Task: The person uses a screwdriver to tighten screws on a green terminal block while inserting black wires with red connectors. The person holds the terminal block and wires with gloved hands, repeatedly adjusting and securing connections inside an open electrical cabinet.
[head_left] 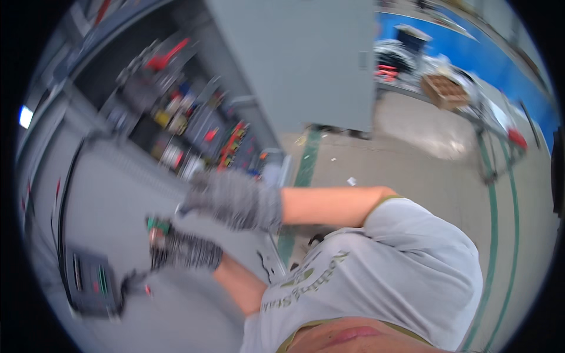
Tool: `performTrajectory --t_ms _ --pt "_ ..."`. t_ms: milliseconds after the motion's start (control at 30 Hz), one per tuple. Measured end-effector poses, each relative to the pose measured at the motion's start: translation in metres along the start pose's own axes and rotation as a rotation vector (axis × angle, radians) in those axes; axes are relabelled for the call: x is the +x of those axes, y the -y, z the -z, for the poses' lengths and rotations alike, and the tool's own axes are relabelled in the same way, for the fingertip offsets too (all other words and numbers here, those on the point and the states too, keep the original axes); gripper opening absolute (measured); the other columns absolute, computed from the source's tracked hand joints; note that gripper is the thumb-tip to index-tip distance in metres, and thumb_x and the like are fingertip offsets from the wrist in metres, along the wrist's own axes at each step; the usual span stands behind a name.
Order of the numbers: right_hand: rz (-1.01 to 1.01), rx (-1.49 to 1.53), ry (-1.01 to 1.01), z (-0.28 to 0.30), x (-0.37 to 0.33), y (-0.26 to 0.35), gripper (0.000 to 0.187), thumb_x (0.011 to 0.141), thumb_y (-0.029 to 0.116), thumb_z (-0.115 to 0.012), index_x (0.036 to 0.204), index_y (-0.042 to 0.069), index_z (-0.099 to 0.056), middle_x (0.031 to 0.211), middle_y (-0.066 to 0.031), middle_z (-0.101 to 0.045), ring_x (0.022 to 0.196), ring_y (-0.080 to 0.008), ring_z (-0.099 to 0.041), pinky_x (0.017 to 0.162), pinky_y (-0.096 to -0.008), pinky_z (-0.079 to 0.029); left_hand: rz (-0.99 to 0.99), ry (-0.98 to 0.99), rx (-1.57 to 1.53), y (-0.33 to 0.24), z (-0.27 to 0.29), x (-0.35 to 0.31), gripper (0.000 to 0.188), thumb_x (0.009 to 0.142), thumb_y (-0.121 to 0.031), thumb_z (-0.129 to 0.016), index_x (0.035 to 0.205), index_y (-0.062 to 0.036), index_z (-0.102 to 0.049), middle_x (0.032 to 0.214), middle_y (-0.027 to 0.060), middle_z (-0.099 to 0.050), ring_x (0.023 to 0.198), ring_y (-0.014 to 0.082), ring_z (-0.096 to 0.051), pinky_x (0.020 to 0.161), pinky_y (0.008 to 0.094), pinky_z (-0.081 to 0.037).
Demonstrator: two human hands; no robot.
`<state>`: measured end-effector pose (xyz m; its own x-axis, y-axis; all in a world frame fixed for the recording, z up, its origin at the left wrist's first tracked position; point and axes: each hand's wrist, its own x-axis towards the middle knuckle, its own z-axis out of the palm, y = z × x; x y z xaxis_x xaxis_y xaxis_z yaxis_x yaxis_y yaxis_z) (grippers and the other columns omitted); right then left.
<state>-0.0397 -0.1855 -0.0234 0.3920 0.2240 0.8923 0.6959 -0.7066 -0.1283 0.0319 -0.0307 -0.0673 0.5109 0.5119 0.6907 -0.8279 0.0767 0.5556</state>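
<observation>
My left hand [187, 252], in a grey knitted glove, is closed round a small part with a green top [158, 224] and a pale reddish side. Blur hides its exact kind. Just above it, my right hand [232, 200] wears a matching glove and reaches left in front of the electrical cabinet's lower edge. Its fingers are curled, and a pale bit shows at the fingertips, too smeared to name. Beneath both hands spreads a grey panel [118, 194]. A dark grey box with green strips [91, 282] is on this panel, with a black cable [62, 217] running up from it.
Behind my hands stands the open cabinet with blurred red, yellow and grey electrical components [206, 129]. A tall light-grey cabinet door [300, 59] rises beside it. At right, a table bears a cardboard box [445, 91] and plastic bags. Green lines [308, 156] mark the floor.
</observation>
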Motion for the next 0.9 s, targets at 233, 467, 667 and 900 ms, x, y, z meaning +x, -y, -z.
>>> performTrajectory --t_ms 233,467,667,900 --pt "-0.204 0.091 0.077 0.014 0.012 0.015 0.034 0.079 0.018 -0.073 0.108 0.005 -0.063 0.092 -0.0142 -0.066 0.082 -0.0328 -0.065 0.073 -0.0385 -0.053 0.186 -0.066 -0.318 0.005 -0.005 -0.003 0.032 0.094 -0.027 -0.063 0.109 -0.0017 -0.052 0.115 0.0182 -0.061 0.098 0.0240 -0.061 0.084 0.0364 -0.052" --pt "-0.033 0.048 0.228 0.024 0.031 -0.001 0.029 0.085 0.023 -0.069 0.106 0.004 -0.064 0.084 -0.0152 -0.067 0.072 -0.0276 -0.067 0.066 -0.0348 -0.054 0.253 -0.082 -0.422 -0.007 -0.012 0.006 0.030 0.095 -0.028 -0.061 0.105 -0.0005 -0.054 0.110 0.0190 -0.062 0.092 0.0239 -0.061 0.081 0.0383 -0.053" --pt "-0.403 0.438 0.321 0.022 0.036 -0.013 0.025 0.090 0.023 -0.064 0.102 0.002 -0.063 0.095 -0.0136 -0.066 0.080 -0.0241 -0.068 0.071 -0.0331 -0.055 0.203 -0.100 -0.402 -0.007 -0.014 0.012 0.031 0.095 -0.027 -0.061 0.106 0.0004 -0.054 0.112 0.0204 -0.061 0.092 0.0248 -0.062 0.081 0.0370 -0.055" --pt "0.415 -0.074 0.207 0.028 0.049 -0.009 0.031 0.074 0.008 -0.070 0.104 0.009 -0.064 0.097 -0.0126 -0.060 0.085 -0.0288 -0.063 0.075 -0.0386 -0.054 0.196 -0.077 -0.394 -0.006 -0.007 0.010 0.031 0.094 -0.026 -0.061 0.106 0.0016 -0.054 0.117 0.0224 -0.059 0.092 0.0249 -0.062 0.082 0.0376 -0.055"
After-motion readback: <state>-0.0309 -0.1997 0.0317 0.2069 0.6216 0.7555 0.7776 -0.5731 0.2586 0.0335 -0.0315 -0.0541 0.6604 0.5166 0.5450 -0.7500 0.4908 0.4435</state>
